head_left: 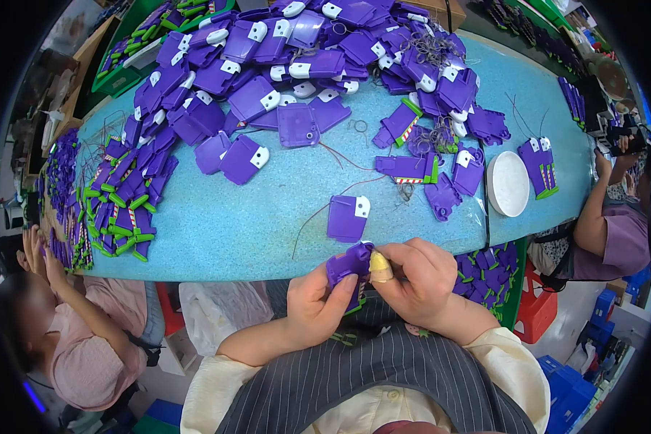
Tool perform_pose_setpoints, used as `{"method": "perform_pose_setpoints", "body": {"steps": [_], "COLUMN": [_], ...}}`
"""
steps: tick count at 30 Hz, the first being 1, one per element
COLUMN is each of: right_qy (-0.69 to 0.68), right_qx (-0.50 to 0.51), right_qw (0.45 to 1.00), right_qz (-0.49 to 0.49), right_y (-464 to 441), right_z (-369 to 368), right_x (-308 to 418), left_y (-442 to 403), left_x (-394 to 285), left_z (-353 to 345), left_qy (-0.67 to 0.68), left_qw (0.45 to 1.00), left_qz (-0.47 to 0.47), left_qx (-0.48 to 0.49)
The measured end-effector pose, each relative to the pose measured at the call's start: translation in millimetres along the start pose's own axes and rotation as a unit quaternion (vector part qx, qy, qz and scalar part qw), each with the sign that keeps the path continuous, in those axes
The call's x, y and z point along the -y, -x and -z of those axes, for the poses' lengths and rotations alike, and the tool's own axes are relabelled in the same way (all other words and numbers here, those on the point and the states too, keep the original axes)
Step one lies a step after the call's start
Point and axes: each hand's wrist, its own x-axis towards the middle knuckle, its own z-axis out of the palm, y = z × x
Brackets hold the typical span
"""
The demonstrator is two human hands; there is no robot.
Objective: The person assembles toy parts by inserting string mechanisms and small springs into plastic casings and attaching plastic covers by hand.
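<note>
- While the purple moulded plastic shell (pixel 346 265) is held at the near edge of the light-blue bench (pixel 260 217), its left side is clasped by the left hand (pixel 318 302), whose grip is closed with the thumb pressed on the surface.
- The shell's right end is met by the right hand (pixel 416 278); a yellow fingertip cover (pixel 380 266) is worn there. Whether anything is pinched in this grip cannot be told.
- A flat purple panel with a white rounded corner (pixel 347 219) is laid on the bench just beyond the shell.
- A large heap of purple-and-white plastic panels (pixel 252 99) is piled along the far side, with coiled thin wires (pixel 432 52) tangled over its right part.
- Purple-and-green plastic parts (pixel 128 217) are stacked at the left.
- A round white bowl (pixel 507 184) is placed at the right, just beside two upright-lying purple panels with green ends (pixel 539 170).
- A pink-clad person (pixel 94 354) is seated at the left.
</note>
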Motion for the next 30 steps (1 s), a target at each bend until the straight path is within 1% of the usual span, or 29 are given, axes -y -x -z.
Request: {"method": "perform_pose_setpoints", "body": {"steps": [1,2,3,4,5,6,7,8,9,10,11,12,13,14,15,16,17,18,19,20,21,22,23,25,26,27,28,29,30], "right_qy": [-0.018,-0.035,-0.034,-0.065,-0.097,-0.097,-0.176,-0.253,-0.254,-0.331,-0.402,-0.403,-0.395,-0.381,-0.383,-0.370,-0.357,-0.346,-0.349,-0.347,-0.310,-0.298,-0.286,-0.253,-0.250,-0.244,-0.239,-0.238,-0.220], "right_qx": [0.006,0.013,0.013,0.013,0.013,0.013,0.089,0.165,0.164,0.218,0.269,0.268,0.151,0.036,0.043,-0.033,-0.106,-0.101,-0.014,0.068,0.152,0.149,0.132,0.100,0.098,0.098,0.097,0.095,0.059], "right_qw": [1.000,0.999,0.999,0.997,0.992,0.992,0.977,0.949,0.950,0.907,0.852,0.853,0.878,0.891,0.891,0.896,0.895,0.905,0.912,0.912,0.926,0.935,0.944,0.959,0.960,0.961,0.961,0.961,0.968], "right_qz": [0.002,0.005,0.005,-0.039,-0.080,-0.078,-0.082,-0.087,-0.084,-0.143,-0.200,-0.197,-0.224,-0.245,-0.239,-0.243,-0.245,-0.226,-0.217,-0.208,-0.155,-0.124,-0.098,-0.075,-0.079,-0.088,-0.097,-0.100,-0.102], "right_y": [0,0,-1,-3,-5,-7,-9,-11,-16,-22,-28,-38,-49,-55,-55,-55,-54,-43,-28,-14,-11,-7,-2,2,2,2,2,2,2], "right_z": [-1,-1,-2,-3,-4,-4,-3,-1,4,11,14,11,4,0,-2,-4,-7,-8,-11,-13,-12,-14,-16,-19,-19,-20,-21,-25,-30], "right_x": [-1,-1,0,2,3,-2,-14,-22,-26,-29,-32,-37,-43,-46,-45,-43,-40,-32,-24,-18,-11,-2,-1,-3,-3,-3,-2,0,4], "left_y": [-1,-1,-1,-1,-3,-5,-7,-8,-8,-9,-10,-11,-9,-5,-1,2,-1,-2,-4,-2,0,2,3,-2,-2,-3,-5,-6,-7], "left_x": [1,0,0,-1,-4,-9,-12,-14,-16,-18,-22,-27,-30,-30,-30,-30,-31,-32,-32,-25,-16,-9,-6,-10,-8,-7,-6,-4,-3], "left_z": [1,3,5,6,7,7,7,8,10,11,13,13,12,9,4,2,9,7,5,6,6,6,6,3,3,3,4,4,2], "left_qy": [-0.046,-0.046,-0.104,-0.163,-0.163,-0.217,-0.269,-0.271,-0.296,-0.322,-0.325,-0.278,-0.227,-0.228,0.003,0.238,0.229,0.240,0.249,0.248,0.034,-0.181,-0.180,-0.360,-0.310,-0.309,-0.179,-0.045,-0.044], "left_qw": [0.999,0.999,0.994,0.985,0.985,0.970,0.950,0.950,0.938,0.924,0.922,0.937,0.944,0.945,0.988,0.958,0.962,0.962,0.959,0.960,0.994,0.974,0.976,0.903,0.925,0.926,0.970,0.993,0.993], "left_qz": [-0.021,-0.020,-0.038,-0.057,-0.058,-0.106,-0.153,-0.153,-0.161,-0.169,-0.171,-0.116,-0.059,-0.060,0.050,0.152,0.143,0.129,0.116,0.111,0.025,-0.060,-0.057,-0.199,-0.179,-0.180,-0.122,-0.059,-0.058], "left_qx": [0.003,0.004,0.009,0.014,0.013,0.023,0.033,0.033,0.078,0.122,0.122,0.179,0.233,0.228,0.147,0.056,0.043,-0.012,-0.064,-0.072,-0.101,-0.119,-0.112,-0.124,-0.128,-0.124,-0.111,-0.096,-0.093]}}
